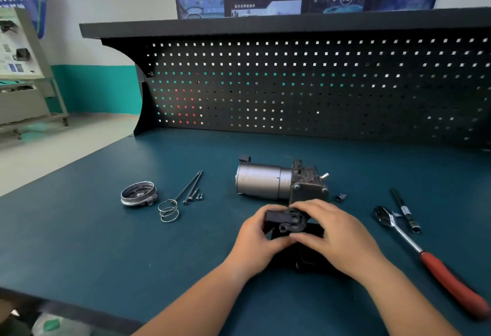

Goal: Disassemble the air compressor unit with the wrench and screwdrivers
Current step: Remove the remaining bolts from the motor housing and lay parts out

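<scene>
Head view. Matte teal worktop (106, 242). The compressor unit (281, 183), a smooth grey metal cylinder joined to a blocky dark head, lies on its side mid-worktop. Just in front of it, both hands grip a black moulded bracket (285, 220) with a round boss. The left hand (255, 237) curls round its left end; the right hand (332, 232) has its fingers curled over the right. A red-handled ratchet wrench (425, 253) lies to the right. A wire coil spring (168, 210), a round metal cap (138, 193) and long bolts (191, 187) lie to the left.
</scene>
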A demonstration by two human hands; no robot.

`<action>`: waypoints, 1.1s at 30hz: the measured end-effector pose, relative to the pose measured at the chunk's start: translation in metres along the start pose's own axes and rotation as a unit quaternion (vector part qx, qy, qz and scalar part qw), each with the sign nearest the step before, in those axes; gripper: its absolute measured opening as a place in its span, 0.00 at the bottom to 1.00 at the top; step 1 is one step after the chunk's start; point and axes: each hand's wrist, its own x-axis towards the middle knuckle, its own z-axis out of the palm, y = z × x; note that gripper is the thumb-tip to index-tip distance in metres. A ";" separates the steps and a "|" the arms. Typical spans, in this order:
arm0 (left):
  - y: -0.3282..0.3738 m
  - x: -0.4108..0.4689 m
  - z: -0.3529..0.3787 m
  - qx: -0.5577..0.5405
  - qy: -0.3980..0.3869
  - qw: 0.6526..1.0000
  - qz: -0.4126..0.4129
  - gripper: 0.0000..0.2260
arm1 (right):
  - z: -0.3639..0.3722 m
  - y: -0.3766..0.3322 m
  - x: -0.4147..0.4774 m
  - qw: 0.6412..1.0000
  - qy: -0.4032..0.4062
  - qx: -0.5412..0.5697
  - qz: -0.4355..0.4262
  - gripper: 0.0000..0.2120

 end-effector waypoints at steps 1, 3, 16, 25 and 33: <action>0.001 0.000 0.000 0.000 -0.008 1.000 0.005 0.20 | -0.001 0.000 0.000 0.999 0.019 0.025 0.001 0.19; 0.002 0.000 0.001 -0.004 -0.028 1.000 0.013 0.21 | -0.004 -0.001 0.000 0.988 0.093 0.121 0.022 0.18; 0.032 -0.030 -0.035 -0.028 0.116 0.985 0.121 0.11 | 0.006 -0.056 0.002 0.970 0.118 0.205 -0.054 0.23; 0.006 -0.028 -0.137 -0.075 0.209 0.971 -0.087 0.05 | 0.095 -0.112 0.082 0.948 -0.025 0.310 0.072 0.20; -0.024 -0.014 -0.170 0.250 0.133 0.952 -0.112 0.12 | 0.153 -0.098 0.112 0.976 -0.065 0.185 0.099 0.14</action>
